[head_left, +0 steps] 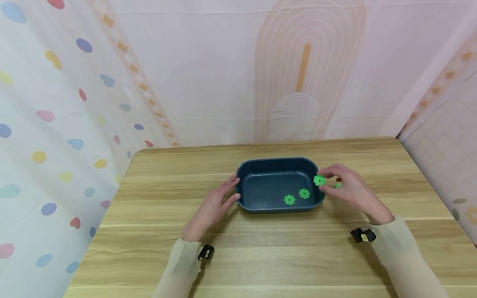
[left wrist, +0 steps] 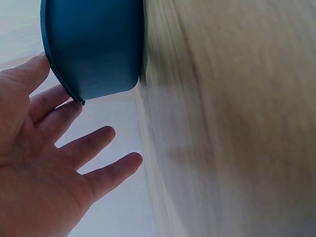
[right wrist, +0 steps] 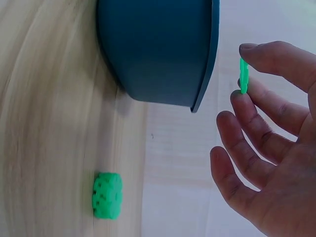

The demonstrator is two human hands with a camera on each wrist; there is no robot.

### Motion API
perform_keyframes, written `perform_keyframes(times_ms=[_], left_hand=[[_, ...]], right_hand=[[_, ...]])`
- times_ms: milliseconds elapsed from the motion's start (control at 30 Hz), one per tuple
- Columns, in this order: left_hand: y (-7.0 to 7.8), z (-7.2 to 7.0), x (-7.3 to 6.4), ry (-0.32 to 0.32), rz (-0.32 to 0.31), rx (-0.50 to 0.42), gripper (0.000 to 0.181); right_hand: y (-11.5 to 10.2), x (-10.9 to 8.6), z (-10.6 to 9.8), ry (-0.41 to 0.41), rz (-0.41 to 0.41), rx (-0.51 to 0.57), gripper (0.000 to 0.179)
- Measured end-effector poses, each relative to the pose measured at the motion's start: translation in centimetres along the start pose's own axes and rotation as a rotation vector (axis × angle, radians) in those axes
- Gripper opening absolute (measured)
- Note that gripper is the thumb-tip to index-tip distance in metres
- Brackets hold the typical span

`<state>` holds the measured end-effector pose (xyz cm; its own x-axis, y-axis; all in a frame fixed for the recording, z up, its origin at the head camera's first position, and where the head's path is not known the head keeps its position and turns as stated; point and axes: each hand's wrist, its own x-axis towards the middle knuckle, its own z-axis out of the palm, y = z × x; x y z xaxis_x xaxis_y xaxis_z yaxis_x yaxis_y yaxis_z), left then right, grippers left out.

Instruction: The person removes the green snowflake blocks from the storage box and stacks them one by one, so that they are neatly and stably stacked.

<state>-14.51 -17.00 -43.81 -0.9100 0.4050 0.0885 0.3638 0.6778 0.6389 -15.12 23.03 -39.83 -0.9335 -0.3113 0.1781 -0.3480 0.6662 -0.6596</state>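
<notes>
A dark blue rectangular tub (head_left: 275,210) stands on the wooden table, with two green notched discs lying inside, one disc (head_left: 289,200) left of the other disc (head_left: 304,193). My right hand (head_left: 348,188) pinches a third green notched disc (head_left: 319,180) by its edges, above the tub's right rim; the right wrist view shows this disc (right wrist: 244,75) edge-on between thumb and fingers. My left hand (head_left: 214,203) touches the tub's left rim with thumb and fingertips, and its other fingers (left wrist: 94,143) reach out straight in the left wrist view.
A stack of green notched discs (right wrist: 107,195) sits on the table right of the tub, mostly hidden behind my right hand in the head view. The wooden table (head_left: 167,182) ends at patterned cloth curtains (head_left: 208,74) at the back and sides.
</notes>
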Motion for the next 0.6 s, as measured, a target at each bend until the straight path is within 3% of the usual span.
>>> perform_keyframes(times_ms=[600], left_hand=[[0.2,0.2,0.1,0.002,0.006,-0.006,0.053]], right_hand=[[2.8,-1.3,-1.4,0.019,0.063,-0.013,0.034]])
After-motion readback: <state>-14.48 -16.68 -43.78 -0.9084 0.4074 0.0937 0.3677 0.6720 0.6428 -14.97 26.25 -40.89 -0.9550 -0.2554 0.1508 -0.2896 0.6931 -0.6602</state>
